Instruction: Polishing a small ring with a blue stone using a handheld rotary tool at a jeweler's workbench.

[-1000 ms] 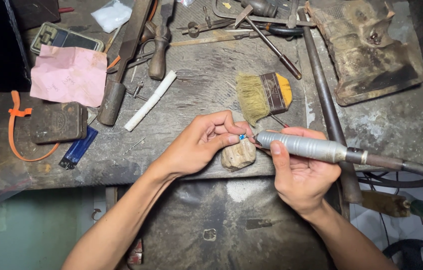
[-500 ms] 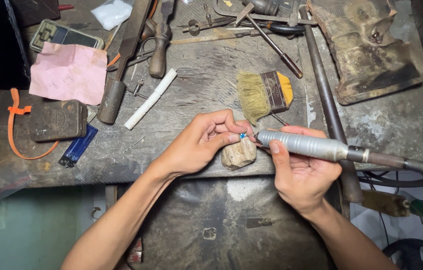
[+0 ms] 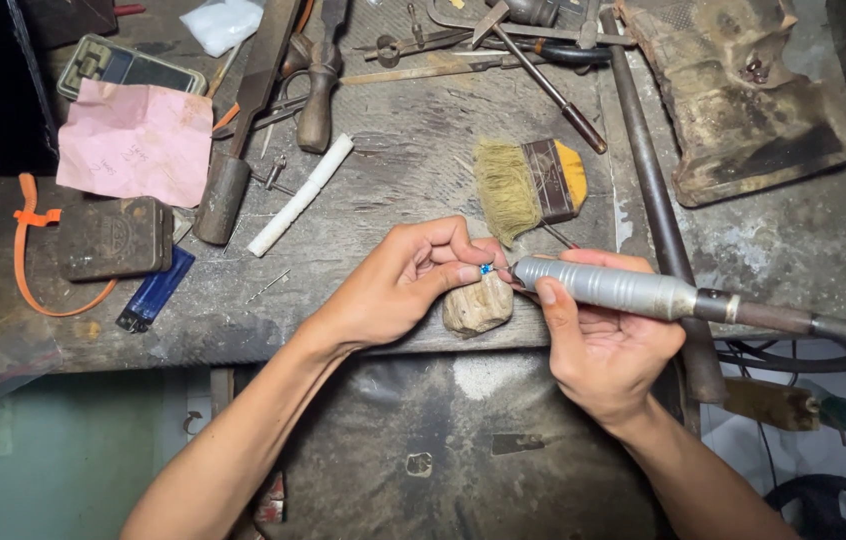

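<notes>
1. The left hand (image 3: 398, 290) pinches a tiny blue-topped piece (image 3: 486, 269) shut between thumb and fingertips; what kind of piece it is, is too small to tell.
2. The right hand (image 3: 598, 345) has its grip closed around one grey rotary handpiece (image 3: 608, 287), whose tip meets the piece; its shaft runs off the right edge.
3. Both work over one worn wooden peg (image 3: 478, 305) at the surface (image 3: 393, 170) front edge.
4. One brush (image 3: 528, 185) lies just behind; open room lies left of the hands.
</notes>
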